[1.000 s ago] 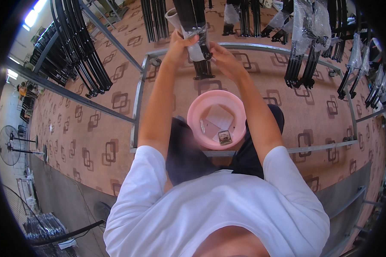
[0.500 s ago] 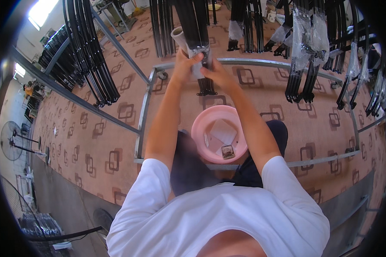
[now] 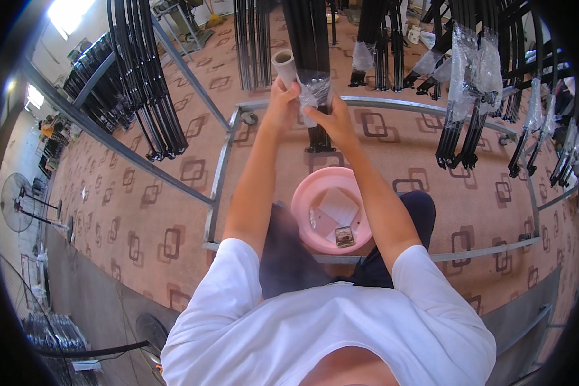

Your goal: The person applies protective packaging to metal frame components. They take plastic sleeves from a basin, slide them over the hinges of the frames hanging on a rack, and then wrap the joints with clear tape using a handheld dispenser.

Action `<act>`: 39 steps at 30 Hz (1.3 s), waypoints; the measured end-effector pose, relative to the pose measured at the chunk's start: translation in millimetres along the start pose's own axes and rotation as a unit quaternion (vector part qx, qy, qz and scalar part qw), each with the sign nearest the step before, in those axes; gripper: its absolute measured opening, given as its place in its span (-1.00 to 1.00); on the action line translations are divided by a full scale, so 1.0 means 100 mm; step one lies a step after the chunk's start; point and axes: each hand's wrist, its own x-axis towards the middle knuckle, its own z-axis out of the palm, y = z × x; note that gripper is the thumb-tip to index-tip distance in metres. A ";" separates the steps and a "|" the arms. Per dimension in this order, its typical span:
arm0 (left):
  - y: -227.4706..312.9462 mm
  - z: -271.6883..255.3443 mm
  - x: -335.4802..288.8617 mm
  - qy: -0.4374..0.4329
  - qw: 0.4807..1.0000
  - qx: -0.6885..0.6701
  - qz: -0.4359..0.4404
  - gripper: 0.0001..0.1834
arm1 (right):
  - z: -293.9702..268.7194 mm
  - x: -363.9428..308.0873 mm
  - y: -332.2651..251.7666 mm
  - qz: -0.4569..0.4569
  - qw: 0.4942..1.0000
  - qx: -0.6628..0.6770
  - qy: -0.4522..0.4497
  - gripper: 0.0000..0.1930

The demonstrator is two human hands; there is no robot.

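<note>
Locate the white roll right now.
Head view, upper middle: the white roll is in the person's left grip, its hollow upper end showing just left of the bundle of black bars, above the pink basin in the picture.

A factory workshop: bundles of black tubular parts point(image 3: 307, 38) hang in rows beyond a pink basin point(image 3: 298, 206), several wrapped in clear plastic film point(image 3: 316, 83); a castered metal frame point(image 3: 482, 249) runs around the basin, and a pedestal fan point(image 3: 18, 202) stands well to the basin's left.
</note>
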 end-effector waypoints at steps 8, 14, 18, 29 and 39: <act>0.03 -0.04 0.01 0.007 1.000 -0.002 0.006 -0.35 | 0.16 0.16 -0.45 -0.031 0.996 -0.056 0.063 -0.62; 0.17 -0.35 -0.06 0.067 0.997 -0.033 -0.035 -0.32 | 0.08 0.27 -0.29 -0.035 0.983 -0.170 0.057 -0.68; 0.36 -0.34 -0.24 -0.019 0.995 0.097 0.019 -0.37 | 0.12 0.26 -0.30 -0.023 0.987 -0.144 0.064 -0.66; 0.45 0.75 -0.33 0.105 0.716 0.667 0.177 -0.73 | 0.25 0.05 -0.28 -0.049 0.988 0.099 0.107 -0.71; 0.22 0.45 -0.18 0.259 0.826 0.460 0.197 -0.79 | 0.12 0.04 -0.72 0.046 0.981 0.146 0.120 -0.68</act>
